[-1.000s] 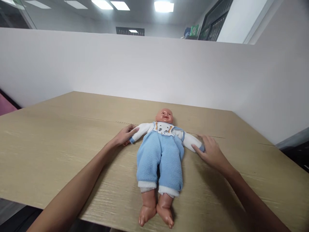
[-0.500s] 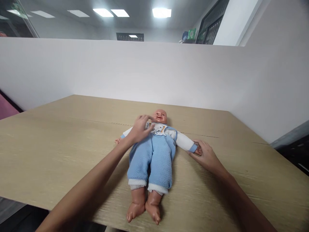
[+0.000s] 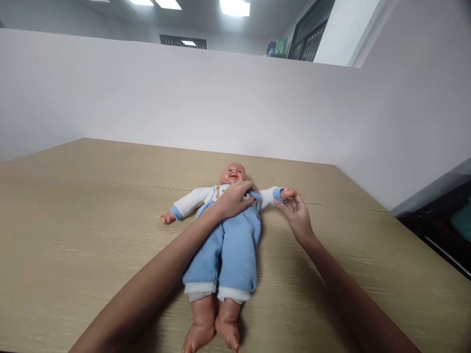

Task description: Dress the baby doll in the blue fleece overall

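Note:
A baby doll (image 3: pixel 239 245) lies on its back on the wooden table, head away from me, in light-blue fleece overalls with a white-sleeved top. My left hand (image 3: pixel 237 198) lies across its chest, partly covering the bib. Its fingers are curled round the blue-edged strap (image 3: pixel 255 197) at the doll's shoulder on the right. My right hand (image 3: pixel 297 215) grips the doll's hand (image 3: pixel 288 193) and the blue sleeve cuff (image 3: pixel 277 193), keeping that arm stretched out to the right. The other doll arm (image 3: pixel 189 203) rests on the table to the left.
The wooden table (image 3: pixel 110 211) extends around the doll, with thin seams across it. A white partition wall (image 3: pixel 184 98) rises behind its far edge. A dark object (image 3: pixel 437 220) stands beyond the table's right edge.
My left hand has moved right across the doll's chest to the shoulder strap. My right hand has raised the doll's arm farther up toward its head. The camera view has shifted slightly.

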Tool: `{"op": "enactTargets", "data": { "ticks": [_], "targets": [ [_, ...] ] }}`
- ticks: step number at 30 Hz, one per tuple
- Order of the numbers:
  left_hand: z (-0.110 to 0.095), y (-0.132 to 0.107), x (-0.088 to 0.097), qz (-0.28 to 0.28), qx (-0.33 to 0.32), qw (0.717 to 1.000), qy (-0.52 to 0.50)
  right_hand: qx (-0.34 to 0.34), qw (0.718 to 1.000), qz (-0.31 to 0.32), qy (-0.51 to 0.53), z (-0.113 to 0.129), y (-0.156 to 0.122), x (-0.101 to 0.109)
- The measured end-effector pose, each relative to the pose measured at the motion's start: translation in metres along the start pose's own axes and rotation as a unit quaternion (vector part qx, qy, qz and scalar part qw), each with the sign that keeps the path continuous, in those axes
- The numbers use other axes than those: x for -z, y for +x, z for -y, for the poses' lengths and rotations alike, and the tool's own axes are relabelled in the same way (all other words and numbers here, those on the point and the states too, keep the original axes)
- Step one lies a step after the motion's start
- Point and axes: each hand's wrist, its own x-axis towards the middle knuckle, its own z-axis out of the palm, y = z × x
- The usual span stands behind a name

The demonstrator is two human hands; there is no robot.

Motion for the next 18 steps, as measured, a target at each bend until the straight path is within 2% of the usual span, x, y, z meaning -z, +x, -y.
{"op": "enactTargets", "data": {
  "ticks": [3, 7, 10, 14, 16, 18],
  "targets": [
    [-0.011, -0.004, 0.006, -0.027, -0.018, 0.998, -0.046, 0.033, 0.999, -0.02, -0.012, -0.009, 0.014, -0.026],
    [-0.02, -0.01, 0.009, -0.087, -0.009, 0.994, -0.071, 0.119, 0.985, -0.003, -0.127, -0.019, 0.011, -0.049],
    [-0.021, -0.014, 0.009, -0.122, -0.007, 0.99, -0.066, 0.172, 0.964, 0.051, -0.197, -0.015, -0.004, -0.056],
    [-0.02, -0.011, 0.008, -0.139, 0.002, 0.988, -0.067, 0.195, 0.953, 0.096, -0.208, -0.001, -0.019, -0.059],
    [-0.016, -0.008, 0.008, -0.139, 0.032, 0.985, -0.094, 0.196, 0.955, 0.093, -0.203, 0.003, -0.021, -0.061],
    [-0.009, -0.004, 0.006, -0.135, 0.099, 0.978, -0.12, 0.183, 0.963, 0.078, -0.184, 0.003, -0.02, -0.063]
  ]
}}
